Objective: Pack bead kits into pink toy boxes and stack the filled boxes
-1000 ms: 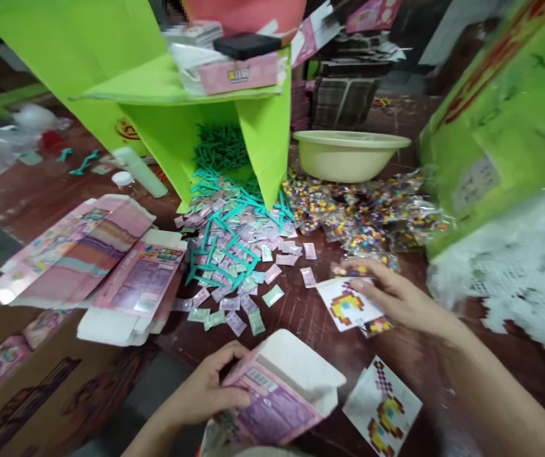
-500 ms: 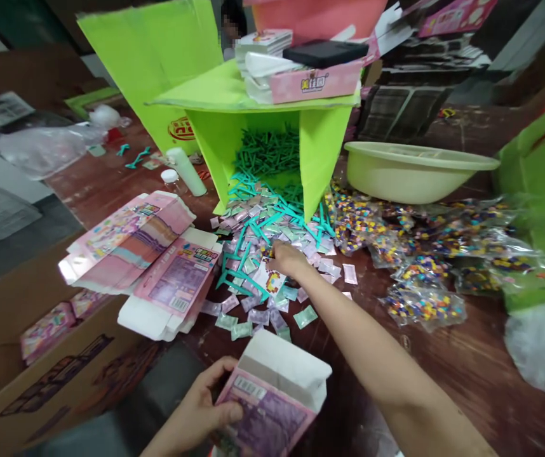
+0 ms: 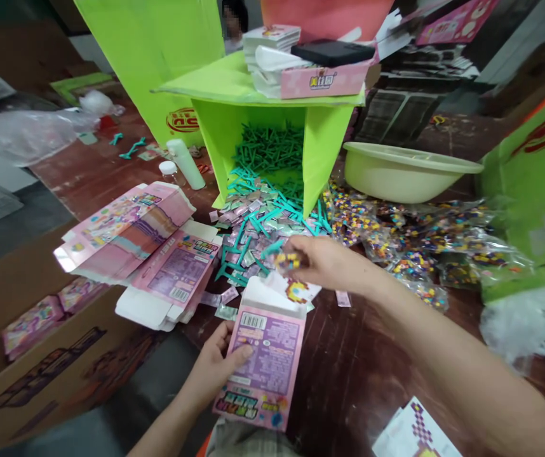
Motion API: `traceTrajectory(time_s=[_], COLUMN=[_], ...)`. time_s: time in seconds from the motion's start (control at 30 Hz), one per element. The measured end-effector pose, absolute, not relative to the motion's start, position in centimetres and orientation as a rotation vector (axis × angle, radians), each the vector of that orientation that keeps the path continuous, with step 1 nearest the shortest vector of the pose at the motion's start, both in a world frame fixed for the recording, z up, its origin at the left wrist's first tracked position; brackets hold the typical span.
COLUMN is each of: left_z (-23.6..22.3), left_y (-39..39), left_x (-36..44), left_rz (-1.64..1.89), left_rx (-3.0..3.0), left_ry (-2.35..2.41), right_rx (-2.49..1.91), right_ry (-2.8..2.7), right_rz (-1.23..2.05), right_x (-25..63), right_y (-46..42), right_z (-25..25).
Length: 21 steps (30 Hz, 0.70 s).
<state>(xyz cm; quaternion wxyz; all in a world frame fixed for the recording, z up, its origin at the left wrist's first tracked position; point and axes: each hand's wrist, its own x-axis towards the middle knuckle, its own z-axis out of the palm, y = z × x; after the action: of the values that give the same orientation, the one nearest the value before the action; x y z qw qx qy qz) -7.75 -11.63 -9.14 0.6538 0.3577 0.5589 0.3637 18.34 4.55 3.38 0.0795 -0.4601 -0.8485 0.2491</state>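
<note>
Head view, nearest first: at the bottom right edge, a white paper sheet with a purple-and-yellow pixel picture lies partly cut off by the frame. Left of it, the left hand grasps a pink-and-purple printed cardboard carton by its side, thumb across the printed panel. The carton is tilted, its white flapped end pointing away from the body. Just beyond that end, the right hand grips a bundle: a white card with a yellow-and-brown pixel design, a small clear bag of coloured beads and a teal plastic piece. The card overlaps the white flap in this view; whether they touch, I cannot tell.

To the left, a brown corrugated cardboard box holds pink printed boxes. Beside it lies a stack of empty pink cartons with white flaps.

Farther on, small lilac and green sachets are heaped among teal plastic tools, spilling from a lime-green open-fronted bin. Right of this heap lie many clear bags of mixed beads, with a cream plastic basin behind them. On the bin's top sits a pink shallow box bearing a flat black object.
</note>
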Motion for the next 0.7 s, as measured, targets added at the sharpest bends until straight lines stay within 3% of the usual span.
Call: traceTrajectory(time_s=[0.17,0.37,0.7], left_z=[-8.1,-8.3,-9.2], left_y=[-10.3,-10.1,-9.6], left_x=[-5.3,-3.7,-1.4], left_rz=[0.769,0.651,0.687], left_rx=[1.018,1.073,1.054], left_ry=[1.214,1.024,1.004], right_rx=[-1.349,-1.316,-1.229], right_ry=[-3.031,-2.937,-2.746], right_rz=[0.717,1.333,1.241], right_x=[18.5,21.0,24.5], right_y=[0.7,2.0,0.7], right_z=[5.7,6.7,7.1])
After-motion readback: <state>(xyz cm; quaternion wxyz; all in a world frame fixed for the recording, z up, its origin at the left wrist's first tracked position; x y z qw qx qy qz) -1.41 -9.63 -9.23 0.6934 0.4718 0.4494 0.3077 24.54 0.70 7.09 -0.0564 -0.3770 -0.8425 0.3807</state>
